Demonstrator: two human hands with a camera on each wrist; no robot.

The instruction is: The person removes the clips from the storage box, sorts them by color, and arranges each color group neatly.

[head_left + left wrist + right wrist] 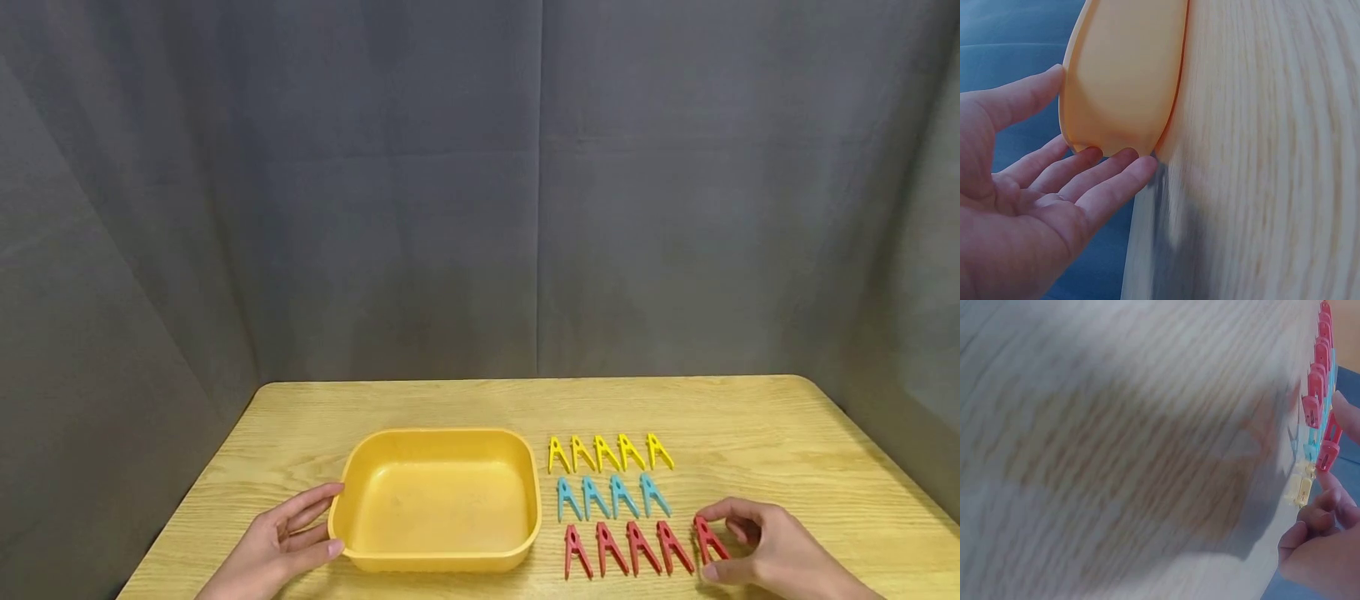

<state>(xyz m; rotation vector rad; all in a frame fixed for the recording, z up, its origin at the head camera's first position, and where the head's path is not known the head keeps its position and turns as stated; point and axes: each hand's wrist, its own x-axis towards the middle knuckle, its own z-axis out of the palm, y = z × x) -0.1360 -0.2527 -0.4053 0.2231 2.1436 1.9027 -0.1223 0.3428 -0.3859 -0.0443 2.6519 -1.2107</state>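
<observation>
A yellow plastic basin [442,504] sits on the table left of the clothespins, with nothing inside. My left hand [281,542] touches its left end, fingers spread and fairly straight. In the left wrist view the fingertips of this hand [1054,181] meet the outside of the basin [1125,69]. At the right end of the front row, my right hand [772,546] pinches a red clothespin [707,540] between thumb and index finger. The right wrist view shows this red clothespin [1330,447] slightly apart from the other red ones.
Clothespins stand in three rows right of the basin: several yellow [602,452] at the back, several blue [617,497] in the middle, several red [637,548] in front. A wooden table [757,433] carries everything. Grey curtains [390,208] hang behind and at both sides.
</observation>
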